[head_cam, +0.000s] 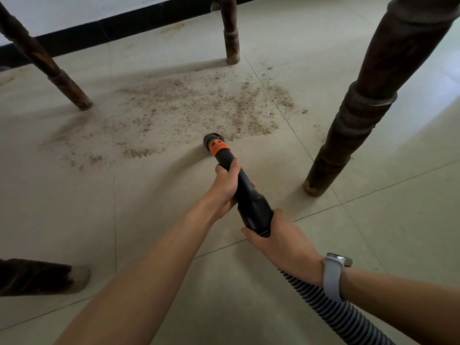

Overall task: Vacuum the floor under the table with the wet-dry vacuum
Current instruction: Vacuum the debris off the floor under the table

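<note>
We are low over a pale tiled floor [174,220], looking under a table whose dark turned wooden legs stand around us: a thick one at the right [361,115], a thin one at the back [231,38], a slanted one at the left [49,68] and one more at the lower left edge [42,276]. A white wall with a black skirting strip [124,23] closes the far side.

Between the legs lies a wide scatter of brown sawdust-like dirt [194,108], thickest toward the back right and thinning to the left. A cleaner curved band of tile shows just this side of it.

We hold the black vacuum wand [245,192] with both hands. Our left hand [225,188] is wrapped around the upper tube, fingers curled tight on it, just behind the orange collar [219,147]. Our right hand [281,239], with a pale watch [334,275] on its wrist, grips where the wand meets the ribbed grey hose [331,310]. The round nozzle [211,141] sits at the near edge of the dirt, seemingly on or just above the floor.

To do this pass well, we judge it best to keep the nozzle mouth flat and close to the tile, sweep in slow overlapping arcs from the near edge toward the wall, and work around each leg foot, where grit tends to collect. The trailing hose should stay behind us so it does not drag through uncleaned dirt.

We can read no brand, label or writing on the wand, hose or watch.
</note>
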The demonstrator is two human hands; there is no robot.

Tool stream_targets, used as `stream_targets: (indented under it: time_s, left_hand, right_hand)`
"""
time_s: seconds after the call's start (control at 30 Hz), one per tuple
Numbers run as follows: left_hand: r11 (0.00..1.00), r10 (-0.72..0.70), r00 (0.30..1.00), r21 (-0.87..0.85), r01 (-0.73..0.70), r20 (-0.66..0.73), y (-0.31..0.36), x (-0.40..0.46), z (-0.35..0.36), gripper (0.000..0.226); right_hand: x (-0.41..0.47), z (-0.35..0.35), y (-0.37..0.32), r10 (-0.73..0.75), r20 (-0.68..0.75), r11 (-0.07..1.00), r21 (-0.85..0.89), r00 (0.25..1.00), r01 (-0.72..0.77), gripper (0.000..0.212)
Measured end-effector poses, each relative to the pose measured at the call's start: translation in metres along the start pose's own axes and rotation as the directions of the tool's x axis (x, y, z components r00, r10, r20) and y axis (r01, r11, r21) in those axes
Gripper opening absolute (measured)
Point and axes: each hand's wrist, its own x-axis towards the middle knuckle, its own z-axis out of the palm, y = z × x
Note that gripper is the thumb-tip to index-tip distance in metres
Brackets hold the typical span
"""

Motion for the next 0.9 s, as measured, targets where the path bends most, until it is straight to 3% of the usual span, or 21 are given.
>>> stream_targets:
  time_s: [0.9]
  left_hand:
    - [1.000,-0.004,0.997,-0.004,0.004,0.071,-0.002,0.007,0.033,0.045]
  right_hand:
    - [-0.003,-0.019,0.012,0.050,-0.064,0.998,-0.021,0.997,-0.051,0.046]
